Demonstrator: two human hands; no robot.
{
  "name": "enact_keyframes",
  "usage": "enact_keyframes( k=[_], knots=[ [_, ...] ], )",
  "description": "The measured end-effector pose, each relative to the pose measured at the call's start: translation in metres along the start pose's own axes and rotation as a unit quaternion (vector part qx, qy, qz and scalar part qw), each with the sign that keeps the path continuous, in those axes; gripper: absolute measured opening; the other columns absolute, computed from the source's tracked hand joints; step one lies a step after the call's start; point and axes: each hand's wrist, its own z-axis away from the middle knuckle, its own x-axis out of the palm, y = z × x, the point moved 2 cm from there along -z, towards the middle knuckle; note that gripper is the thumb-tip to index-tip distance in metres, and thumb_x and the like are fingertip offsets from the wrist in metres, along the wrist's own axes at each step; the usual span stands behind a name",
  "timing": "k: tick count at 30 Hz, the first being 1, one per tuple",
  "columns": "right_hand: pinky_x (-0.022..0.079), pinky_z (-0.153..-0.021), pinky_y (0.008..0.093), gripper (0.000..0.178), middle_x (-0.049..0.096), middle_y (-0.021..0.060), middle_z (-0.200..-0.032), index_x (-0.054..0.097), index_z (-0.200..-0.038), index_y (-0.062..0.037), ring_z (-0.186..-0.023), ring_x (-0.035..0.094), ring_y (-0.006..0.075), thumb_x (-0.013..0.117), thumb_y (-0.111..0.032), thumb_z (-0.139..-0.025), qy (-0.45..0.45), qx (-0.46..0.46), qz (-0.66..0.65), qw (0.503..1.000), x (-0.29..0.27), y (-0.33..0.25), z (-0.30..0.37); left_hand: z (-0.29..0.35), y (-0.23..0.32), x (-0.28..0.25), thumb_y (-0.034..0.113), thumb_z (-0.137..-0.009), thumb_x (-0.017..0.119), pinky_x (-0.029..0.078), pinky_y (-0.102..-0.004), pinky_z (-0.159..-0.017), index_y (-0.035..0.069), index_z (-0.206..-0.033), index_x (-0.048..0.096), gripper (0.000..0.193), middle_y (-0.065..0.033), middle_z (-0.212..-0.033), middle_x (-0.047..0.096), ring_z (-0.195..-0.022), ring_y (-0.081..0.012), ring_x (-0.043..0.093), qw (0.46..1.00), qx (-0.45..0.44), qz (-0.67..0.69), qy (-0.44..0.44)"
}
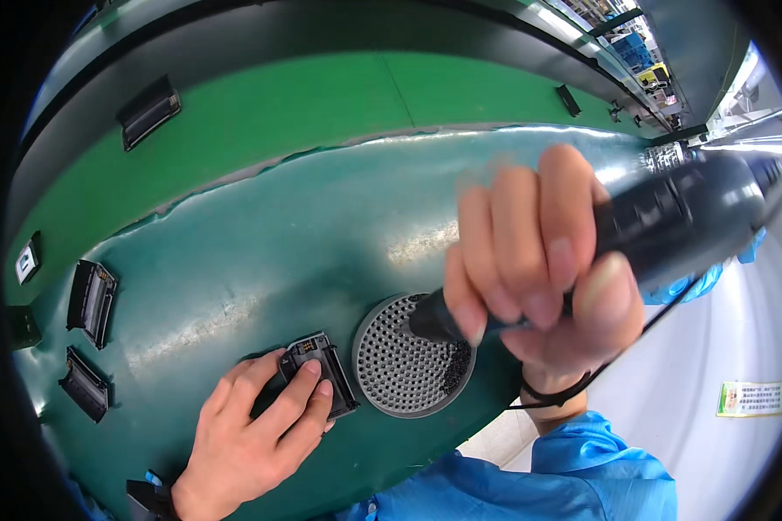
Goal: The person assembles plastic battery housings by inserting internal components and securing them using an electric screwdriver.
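My right hand point(539, 260) is wrapped round a black electric screwdriver point(682, 213), slightly smeared by motion. Its nose points down and left over a round grey screw tray point(362, 382) full of small holes; the bit itself is hard to make out. Small dark screws point(457, 369) lie heaped at the tray's right side. Left of the tray, my left hand point(256, 421) grips a black plastic housing point(343, 395) against the green mat, fingertips on its top and the thumb hidden. Small gold-coloured contacts show at the housing's far end.
Similar black housings lie at left point(93, 304), near left point(85, 384) and on the far green strip point(150, 113). A small black part point(568, 100) sits far right. The screwdriver's cable point(652, 326) hangs by my right wrist. A blue-sleeved person point(699, 291) is partly visible at right.
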Motion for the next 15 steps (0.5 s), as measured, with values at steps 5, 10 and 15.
enact_keyframes(
  k=[5,10,15],
  knots=[
    [0.059,-0.059,0.0341,0.041,0.065,0.0067,-0.074,0.044,-0.108,-0.0072,-0.062,0.066,0.0235,0.077,-0.028,-0.095,-0.276,-0.164,-0.046,0.946,-0.014,0.004,-0.004,-0.005,0.0,0.002,0.021,-0.074,0.08,0.057,-0.0452,-0.086,0.009,-0.105,0.074,0.034,-0.0057,-0.12,0.067,-0.107,-0.0332,0.064,1.0,0.001,0.015,0.009],
    [0.047,-0.047,0.0296,0.036,0.059,0.0035,-0.066,0.042,-0.104,-0.0079,-0.051,0.055,0.0156,0.066,-0.035,-0.102,-0.015,-0.102,0.015,0.995,0.017,0.014,0.012,-0.002,0.005,0.008,0.018,-0.066,0.084,0.055,-0.0522,-0.084,0.005,-0.11,0.072,0.047,-0.0113,-0.13,0.061,-0.113,-0.0408,0.058,1.0,-0.02,0.003,0.005],
    [0.043,-0.045,0.03,0.034,0.057,0.0029,-0.064,0.042,-0.103,-0.01,-0.048,0.05,0.0143,0.051,-0.042,-0.108,0.03,-0.13,-0.021,0.991,0.015,0.019,0.012,-0.013,0.009,0.006,0.017,-0.075,0.08,0.059,-0.0459,-0.083,0.007,-0.102,0.073,0.029,-0.0083,-0.119,0.068,-0.107,-0.0358,0.064,0.999,-0.038,-0.011,0.024]
  ],
)
